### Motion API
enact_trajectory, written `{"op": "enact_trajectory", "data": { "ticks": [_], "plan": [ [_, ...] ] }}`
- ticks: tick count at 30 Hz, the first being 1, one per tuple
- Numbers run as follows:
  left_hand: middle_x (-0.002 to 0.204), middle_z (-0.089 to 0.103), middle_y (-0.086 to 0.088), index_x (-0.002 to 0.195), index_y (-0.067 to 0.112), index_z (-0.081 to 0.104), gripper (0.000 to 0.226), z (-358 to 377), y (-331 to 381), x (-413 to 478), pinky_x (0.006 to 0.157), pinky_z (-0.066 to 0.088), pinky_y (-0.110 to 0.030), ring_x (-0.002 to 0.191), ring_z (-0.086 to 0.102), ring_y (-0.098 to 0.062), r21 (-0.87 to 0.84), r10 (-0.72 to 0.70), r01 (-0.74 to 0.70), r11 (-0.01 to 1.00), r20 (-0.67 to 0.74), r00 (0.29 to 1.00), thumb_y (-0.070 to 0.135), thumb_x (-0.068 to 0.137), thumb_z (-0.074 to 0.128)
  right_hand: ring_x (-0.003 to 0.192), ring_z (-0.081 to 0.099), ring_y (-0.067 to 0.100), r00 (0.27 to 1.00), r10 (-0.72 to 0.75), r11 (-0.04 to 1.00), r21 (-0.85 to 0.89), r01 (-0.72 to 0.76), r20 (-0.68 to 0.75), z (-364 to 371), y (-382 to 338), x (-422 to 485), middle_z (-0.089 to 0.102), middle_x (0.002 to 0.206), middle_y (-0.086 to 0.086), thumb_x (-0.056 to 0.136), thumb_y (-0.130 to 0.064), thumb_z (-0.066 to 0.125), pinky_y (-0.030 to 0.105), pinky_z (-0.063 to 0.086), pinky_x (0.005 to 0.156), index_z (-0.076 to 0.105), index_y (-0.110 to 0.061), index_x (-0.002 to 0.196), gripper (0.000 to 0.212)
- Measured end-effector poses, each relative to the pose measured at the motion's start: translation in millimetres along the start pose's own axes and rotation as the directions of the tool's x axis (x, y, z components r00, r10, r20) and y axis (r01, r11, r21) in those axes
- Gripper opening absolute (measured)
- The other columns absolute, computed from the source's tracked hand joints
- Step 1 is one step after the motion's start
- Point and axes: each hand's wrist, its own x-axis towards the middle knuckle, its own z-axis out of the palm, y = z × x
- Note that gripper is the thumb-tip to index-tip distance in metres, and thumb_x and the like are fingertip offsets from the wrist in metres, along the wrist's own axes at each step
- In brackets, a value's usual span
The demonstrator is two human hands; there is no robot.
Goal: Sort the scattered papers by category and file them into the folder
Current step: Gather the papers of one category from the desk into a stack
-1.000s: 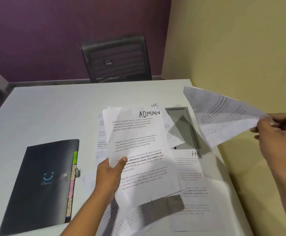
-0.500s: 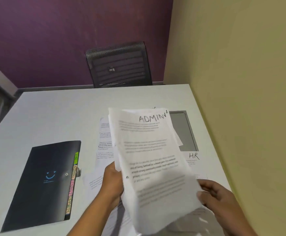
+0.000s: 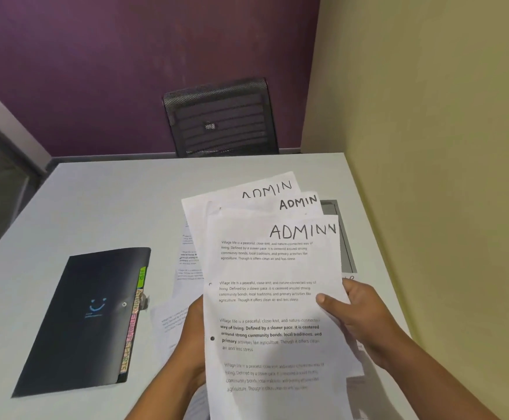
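Note:
A fanned stack of three printed sheets headed ADMIN is held upright above the white table. My left hand grips the stack's left edge from behind, mostly hidden by the paper. My right hand pinches the right edge, thumb on the front sheet. A closed black folder with a blue smiley and coloured index tabs lies flat to the left. More loose printed papers lie on the table under and beside the stack.
A grey recessed panel is set in the table behind the stack. A black mesh chair stands at the far edge against a purple wall. A yellow wall runs close along the table's right side.
My right hand brought a sheet in from the right, added it to the stack, and now holds the stack's right edge. The sheets are fanned so three ADMIN headings show.

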Motion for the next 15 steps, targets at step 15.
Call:
{"op": "enact_trajectory", "data": {
  "ticks": [15],
  "plan": [
    [0.063, 0.064, -0.008, 0.076, 0.009, 0.064, 0.021, 2, 1, -9, 0.051, 0.047, -0.026, 0.053, 0.055, -0.018, 0.081, 0.121, -0.114, 0.990, -0.086, 0.989, 0.000, 0.093, 0.055, 0.105, 0.073, 0.024, 0.999, -0.045, 0.996, -0.076, 0.046, 0.017, -7, 13, 2, 0.077, 0.112, 0.002, 0.088, 0.011, 0.063, 0.046, 0.055, 0.095, 0.070, -0.011, 0.116, 0.036]
  ]
}}
